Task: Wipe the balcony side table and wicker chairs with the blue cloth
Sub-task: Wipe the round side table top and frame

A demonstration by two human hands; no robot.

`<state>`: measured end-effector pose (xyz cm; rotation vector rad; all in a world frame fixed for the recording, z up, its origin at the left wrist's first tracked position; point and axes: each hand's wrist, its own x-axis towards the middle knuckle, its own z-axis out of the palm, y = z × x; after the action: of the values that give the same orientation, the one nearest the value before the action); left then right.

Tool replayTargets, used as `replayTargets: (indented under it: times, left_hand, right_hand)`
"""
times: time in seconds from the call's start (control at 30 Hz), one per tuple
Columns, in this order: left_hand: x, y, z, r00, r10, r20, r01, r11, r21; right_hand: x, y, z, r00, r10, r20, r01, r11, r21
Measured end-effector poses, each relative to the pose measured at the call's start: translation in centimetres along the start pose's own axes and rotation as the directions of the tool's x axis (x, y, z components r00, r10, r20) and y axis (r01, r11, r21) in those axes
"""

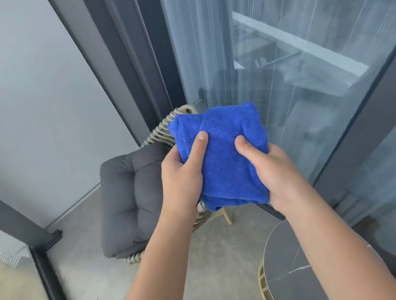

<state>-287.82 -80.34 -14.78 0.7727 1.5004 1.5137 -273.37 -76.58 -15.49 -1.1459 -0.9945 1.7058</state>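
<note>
- Blue cloth [225, 156]: terry-like microfibre, nubby pile, folded into a thick, roughly rectangular pad with a stitched hem along its upper left edge. Held up in the air between both hands, in front of the glass door and above the chair; it touches no furniture.
- Left hand [182, 176]: grips the cloth's left edge. Thumb lies straight across the front face, tip pointing up; the other fingers are hidden behind the fabric.
- Right hand [274, 172]: grips the cloth's right edge and lower corner. Thumb bent and pressed into the front face, denting the pile; remaining fingers wrapped behind, out of sight.
- Both forearms bare, reaching up from the lower frame edge.
- Wicker chair [162, 129]: below and behind the left hand. Frame of woven, rope-like pale strands, curved back rim showing above the cloth, one light wooden leg visible under the right hand.
- Seat cushion [128, 198]: dark grey, tufted, soft and puffy, left of and below the left hand.
- Desk [289, 268]: small round side piece under the right forearm, dark stone-look top with a thin white vein, pale slatted base at its left edge.
- Glass door [281, 64]: dark metal frame, sheer pleated curtain behind the pane, beyond the hands.
- Floor [218, 259]: grey, matte, concrete-like.
</note>
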Motion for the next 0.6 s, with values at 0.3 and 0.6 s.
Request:
replayTargets:
  times: [0.3, 0.6]
  left_hand:
    - [10.4, -1.4, -0.2, 0.915, -0.077, 0.395, 0.091, 0.996, -0.016]
    - [12.5, -2.9, 1.8, 0.725, -0.177, 0.665, 0.155, 0.984, 0.093]
  right_hand:
    - [4.4, 0.5, 2.5, 0.932, 0.001, -0.363, 0.029, 0.997, 0.076]
    - [1.7, 2.2, 2.9, 0.763, 0.001, -0.646, 0.124, 0.981, 0.147]
